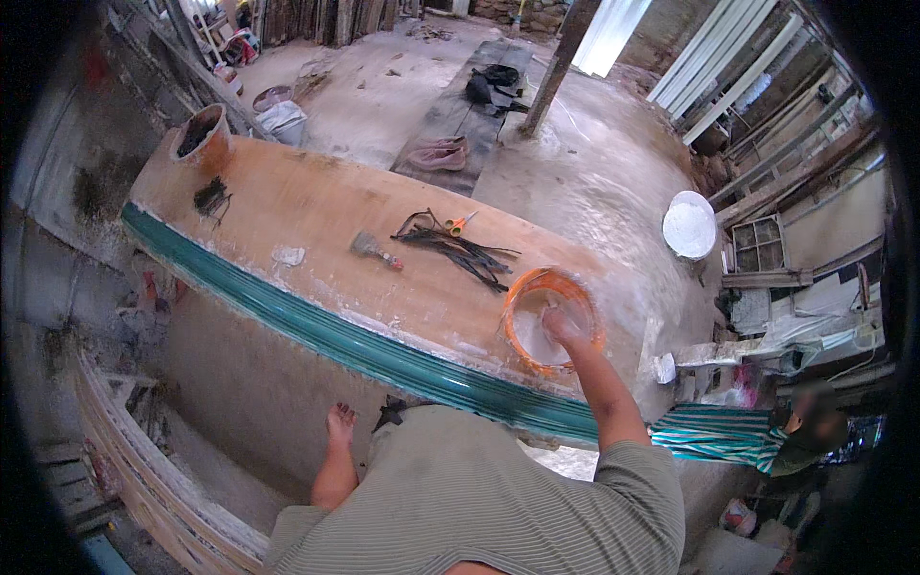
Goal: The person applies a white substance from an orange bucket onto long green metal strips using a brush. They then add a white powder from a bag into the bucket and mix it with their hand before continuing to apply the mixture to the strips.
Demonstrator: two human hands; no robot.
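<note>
My right hand [557,323] reaches down into an orange-rimmed bucket [511,335] with a whitish, plaster-like mix [533,328] in it. Its fingers look closed and pale with the mix; whatever they may hold is hidden. The bucket stands toward the right end of a long wooden board. Beside my body, short of the board's near edge, my left hand [340,420] hangs free with its fingers apart. A bundle of dark strips [460,251] lies left of the bucket, with orange-handled scissors [458,225] on it. Nearby is a brush-like tool [376,251] with a red handle.
Green moulding [316,326] runs along the near edge of the board [316,206]. At its far left stand a clay-coloured pot [204,139] and a dark tangle [211,198]. A post [561,67] rises behind. A person in striped cloth [724,433] is at the right.
</note>
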